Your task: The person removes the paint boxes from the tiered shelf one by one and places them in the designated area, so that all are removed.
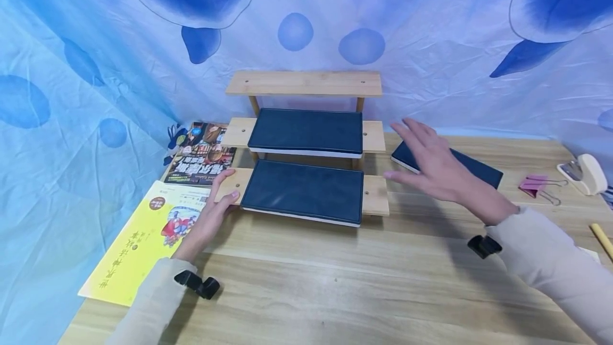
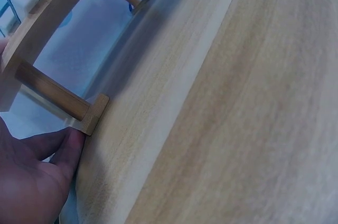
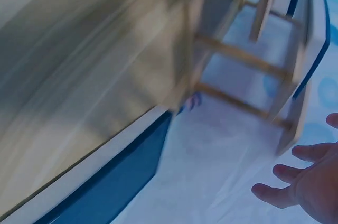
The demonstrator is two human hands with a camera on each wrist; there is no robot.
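The front notebook (image 1: 304, 190) could be shed by one-sided tugging, the rack (image 1: 305, 83) being clamped at nine o'clock by left fingers (image 1: 221, 177), right fingers (image 1: 408, 136) held apart at three.

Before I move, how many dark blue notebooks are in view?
3: one notebook on the middle tier of the wooden rack, a second notebook on its lowest tier, a third notebook on the table, partly behind the right hand. Others may be hidden.

The left hand (image 1: 210, 221) holds the lowest board (image 1: 377, 196) of a three-tiered pale wooden rack (image 1: 304, 83), whose lower two boards each bear a flat navy rectangular block (image 1: 304, 190). The right hand (image 1: 433, 169), spread, hovers near a similar navy block (image 1: 478, 167) on the light wood-grain surface (image 1: 306, 276).
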